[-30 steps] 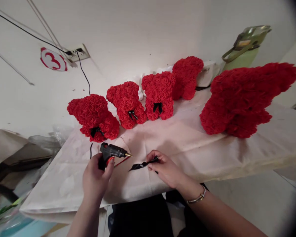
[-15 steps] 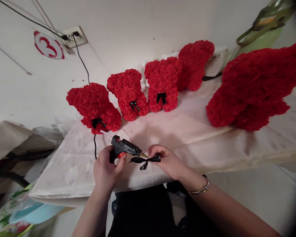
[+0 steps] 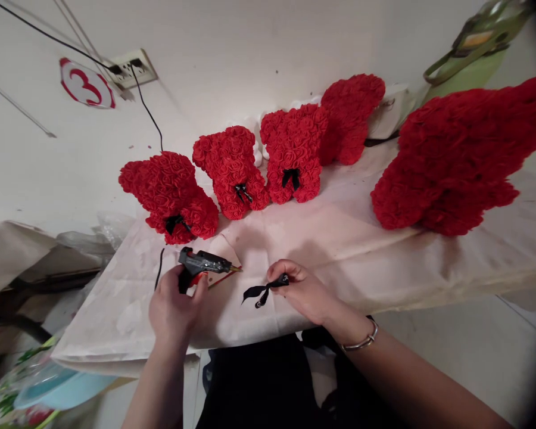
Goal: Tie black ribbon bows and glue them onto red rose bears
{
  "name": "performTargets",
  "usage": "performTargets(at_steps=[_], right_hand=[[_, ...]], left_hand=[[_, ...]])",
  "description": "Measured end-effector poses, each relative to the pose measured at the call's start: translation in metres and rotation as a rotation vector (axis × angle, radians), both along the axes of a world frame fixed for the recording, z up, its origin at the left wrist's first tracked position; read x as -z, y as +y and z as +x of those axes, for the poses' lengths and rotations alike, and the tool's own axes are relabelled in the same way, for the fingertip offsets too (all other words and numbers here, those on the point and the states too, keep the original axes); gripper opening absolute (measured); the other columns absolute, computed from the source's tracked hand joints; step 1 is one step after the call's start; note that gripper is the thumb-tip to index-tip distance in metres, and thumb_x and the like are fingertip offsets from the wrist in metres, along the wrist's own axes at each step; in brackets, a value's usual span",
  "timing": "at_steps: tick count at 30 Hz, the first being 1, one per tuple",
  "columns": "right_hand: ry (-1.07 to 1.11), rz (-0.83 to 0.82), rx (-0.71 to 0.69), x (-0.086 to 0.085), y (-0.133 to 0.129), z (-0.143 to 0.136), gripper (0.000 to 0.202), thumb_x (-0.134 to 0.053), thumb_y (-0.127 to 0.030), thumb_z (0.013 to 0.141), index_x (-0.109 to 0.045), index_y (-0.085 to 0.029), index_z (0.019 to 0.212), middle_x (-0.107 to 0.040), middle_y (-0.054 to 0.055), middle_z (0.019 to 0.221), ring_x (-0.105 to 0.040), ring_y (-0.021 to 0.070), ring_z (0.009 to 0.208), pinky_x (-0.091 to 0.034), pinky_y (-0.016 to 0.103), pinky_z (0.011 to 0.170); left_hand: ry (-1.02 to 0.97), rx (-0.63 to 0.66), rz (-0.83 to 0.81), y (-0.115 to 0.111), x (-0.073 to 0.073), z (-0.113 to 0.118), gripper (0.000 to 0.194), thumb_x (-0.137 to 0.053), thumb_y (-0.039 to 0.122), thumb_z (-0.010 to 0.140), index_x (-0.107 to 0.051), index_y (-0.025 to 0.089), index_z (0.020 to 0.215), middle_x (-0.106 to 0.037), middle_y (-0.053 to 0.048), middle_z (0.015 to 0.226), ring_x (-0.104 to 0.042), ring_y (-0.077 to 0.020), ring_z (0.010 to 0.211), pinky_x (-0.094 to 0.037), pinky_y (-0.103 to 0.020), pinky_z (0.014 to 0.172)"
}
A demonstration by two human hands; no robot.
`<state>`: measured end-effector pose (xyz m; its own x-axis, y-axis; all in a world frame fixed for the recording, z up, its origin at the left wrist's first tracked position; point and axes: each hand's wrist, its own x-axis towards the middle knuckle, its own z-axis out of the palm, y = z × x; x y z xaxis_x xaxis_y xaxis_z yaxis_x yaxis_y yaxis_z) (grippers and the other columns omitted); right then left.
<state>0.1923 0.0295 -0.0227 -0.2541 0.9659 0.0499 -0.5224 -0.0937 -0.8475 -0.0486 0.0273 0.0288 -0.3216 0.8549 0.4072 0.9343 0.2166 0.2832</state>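
Observation:
My left hand (image 3: 175,304) is closed around the handle of a black glue gun (image 3: 205,261), whose brass nozzle points right, apart from the ribbon. Between the fingertips of my right hand (image 3: 301,291) is a black ribbon bow (image 3: 264,290) with pale lettering, its tails hanging to the left. Beyond my hands, three red rose bears stand with black bows on their fronts: one at the left (image 3: 167,185), one in the middle (image 3: 232,167) and one beside it (image 3: 295,143).
A large red rose figure (image 3: 451,161) stands at the right of the cloth-covered table (image 3: 339,238), and another (image 3: 352,119) at the back. A card lies under the nozzle. Cords run to the wall socket (image 3: 134,67). A blue basin (image 3: 67,387) is at lower left.
My left hand has drawn the glue gun left, away from the bow, uncovering the card. My right hand still holds the bow in nearly the same place.

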Motion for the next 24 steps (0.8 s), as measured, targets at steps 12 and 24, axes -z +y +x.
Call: performTargets(at_steps=[12, 24], right_hand=[[0.089, -0.098, -0.042, -0.011, 0.004, -0.005, 0.017, -0.066, -0.013, 0.058, -0.059, -0.018, 0.073, -0.066, -0.002, 0.072, -0.056, 0.0105, 0.063, -0.04, 0.026, 0.064], [0.124, -0.086, 0.005, -0.01, 0.011, -0.01, 0.018, -0.067, -0.017, 0.055, -0.06, -0.017, 0.072, -0.06, -0.005, 0.061, -0.053, 0.0097, 0.057, -0.037, 0.025, 0.06]], left_hand=[[0.175, -0.02, -0.105, 0.016, -0.002, -0.034, 0.064, -0.046, 0.062, 0.081, -0.059, 0.015, 0.122, -0.062, -0.02, 0.115, -0.063, -0.0382, 0.102, -0.05, -0.048, 0.087], [0.222, 0.998, 0.328, 0.058, -0.126, 0.162, 0.046, -0.06, 0.042, 0.084, -0.055, 0.021, 0.124, -0.06, -0.01, 0.126, -0.054, -0.0285, 0.121, -0.045, -0.045, 0.104]])
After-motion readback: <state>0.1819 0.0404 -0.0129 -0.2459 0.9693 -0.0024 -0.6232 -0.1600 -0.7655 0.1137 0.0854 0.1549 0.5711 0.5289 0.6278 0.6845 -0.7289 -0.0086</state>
